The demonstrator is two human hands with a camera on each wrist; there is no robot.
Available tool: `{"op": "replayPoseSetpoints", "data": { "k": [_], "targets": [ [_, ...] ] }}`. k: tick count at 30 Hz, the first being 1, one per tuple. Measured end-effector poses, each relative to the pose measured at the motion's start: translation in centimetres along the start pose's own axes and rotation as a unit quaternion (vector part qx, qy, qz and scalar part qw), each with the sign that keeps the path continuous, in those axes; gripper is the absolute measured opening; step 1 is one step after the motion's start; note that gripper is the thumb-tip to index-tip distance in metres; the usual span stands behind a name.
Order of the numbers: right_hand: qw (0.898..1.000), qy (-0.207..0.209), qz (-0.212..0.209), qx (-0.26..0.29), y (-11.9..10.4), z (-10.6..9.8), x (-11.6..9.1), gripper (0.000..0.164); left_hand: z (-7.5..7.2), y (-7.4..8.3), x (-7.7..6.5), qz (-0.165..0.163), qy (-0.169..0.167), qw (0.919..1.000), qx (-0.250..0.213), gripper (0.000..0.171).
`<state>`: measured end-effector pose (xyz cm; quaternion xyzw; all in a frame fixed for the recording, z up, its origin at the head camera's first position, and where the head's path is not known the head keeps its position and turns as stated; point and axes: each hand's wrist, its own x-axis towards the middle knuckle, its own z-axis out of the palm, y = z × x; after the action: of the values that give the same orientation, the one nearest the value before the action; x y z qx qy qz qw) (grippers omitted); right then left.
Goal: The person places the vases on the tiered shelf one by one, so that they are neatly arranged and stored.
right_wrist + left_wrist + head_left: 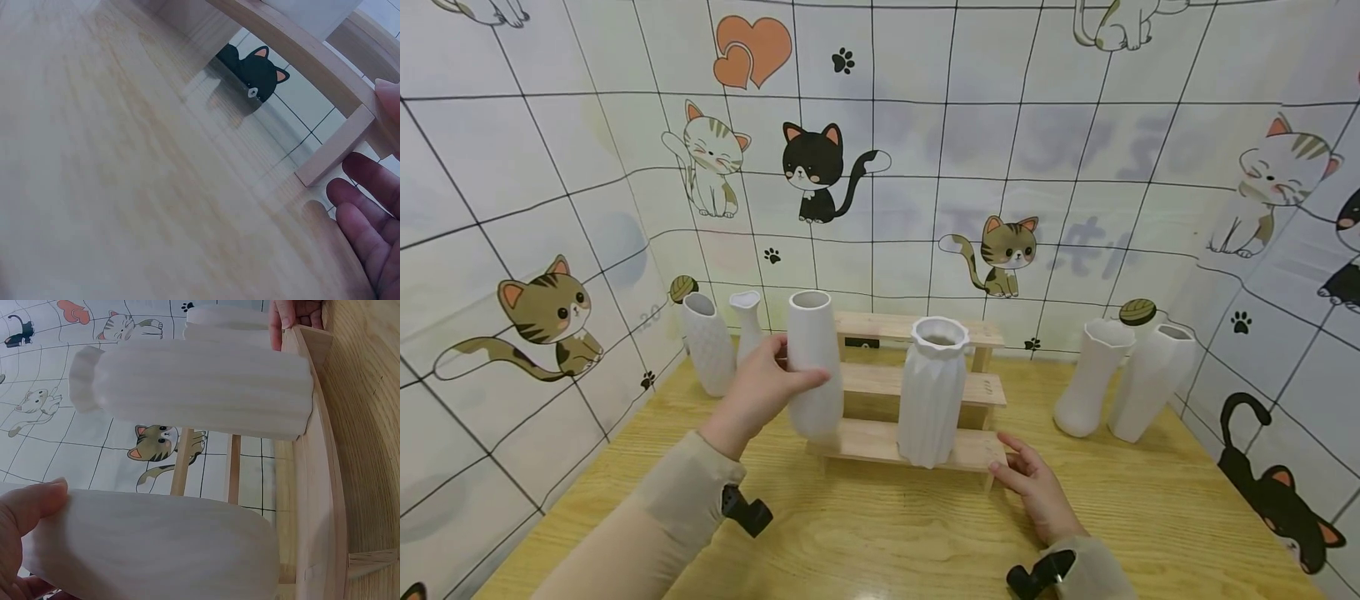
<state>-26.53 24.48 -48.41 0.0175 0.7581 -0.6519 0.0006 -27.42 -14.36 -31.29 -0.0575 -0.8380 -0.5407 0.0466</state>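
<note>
My left hand [760,383] grips a tall smooth white vase [814,392], thumb across its front. This vase is upright at the left end of the bottom step of a three-tier wooden stand [861,437]. In the left wrist view a narrow gap shows between the vase's base [262,550] and the step. A ribbed white vase with a ruffled neck [931,408] stands on the same step, right of centre. At the step's right end, my right hand [1037,492] pinches the board, with its thumb [389,100] on the board and other fingers near the stand's leg [337,147].
Behind my left hand stand a textured white vase [706,350] and a slim flared one [747,321]. To the right are a waisted white vase [1086,383] and an angular one [1150,387]. A cat-print sheet [910,200] encloses the wooden table [865,542].
</note>
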Motion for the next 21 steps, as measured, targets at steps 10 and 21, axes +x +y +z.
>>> {"op": "replayPoseSetpoints", "data": {
  "k": [10,21],
  "targets": [
    [1.000,0.000,0.000,0.003,0.0,0.0,0.0,0.061,1.2,0.4,0.0,0.005,-0.005,1.0000,-0.003,0.075],
    [1.000,-0.002,-0.005,0.004,0.0,0.1,0.0,0.060,2.0,0.6,0.1,0.011,-0.007,0.9999,-0.006,0.076]
  ]
}}
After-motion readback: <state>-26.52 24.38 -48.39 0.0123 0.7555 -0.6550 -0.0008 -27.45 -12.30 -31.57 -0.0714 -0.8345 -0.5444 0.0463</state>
